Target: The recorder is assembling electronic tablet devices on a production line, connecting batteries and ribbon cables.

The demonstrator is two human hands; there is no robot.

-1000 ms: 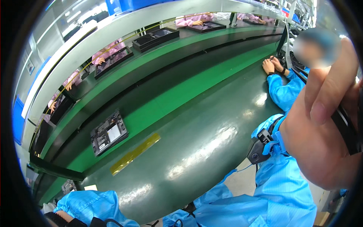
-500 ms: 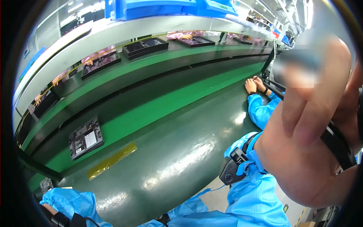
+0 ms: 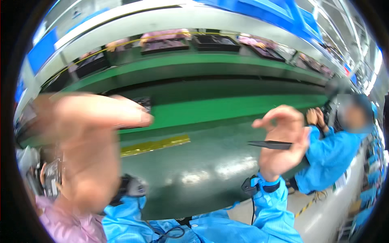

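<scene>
My left hand [image 3: 91,141], close to the camera and smeared by motion, covers the left part of the bench. Its fingers point to the right, and I cannot make out whether they grip anything. Held up above the bench on the right, my right hand [image 3: 279,152] has black tweezers [image 3: 269,144] lodged at the thumb, their tips pointing left. The index finger curls above them. Behind the left fingers, a black laptop base [image 3: 142,103] shows only in part on the green strip. A strip of yellow tape [image 3: 162,145] lies on the bench between my hands.
A co-worker in a blue coat [image 3: 330,162] sits at the right. A pink sleeve [image 3: 73,224] and an open electronic part [image 3: 52,178] are at the lower left. Across the bench, black trays [image 3: 216,43] line a conveyor under a white shelf [image 3: 170,22] bearing blue bins.
The view has swung left. My right hand has drawn back from the camera, now showing tweezers. My left hand has risen from the lower left corner across the laptop base.
</scene>
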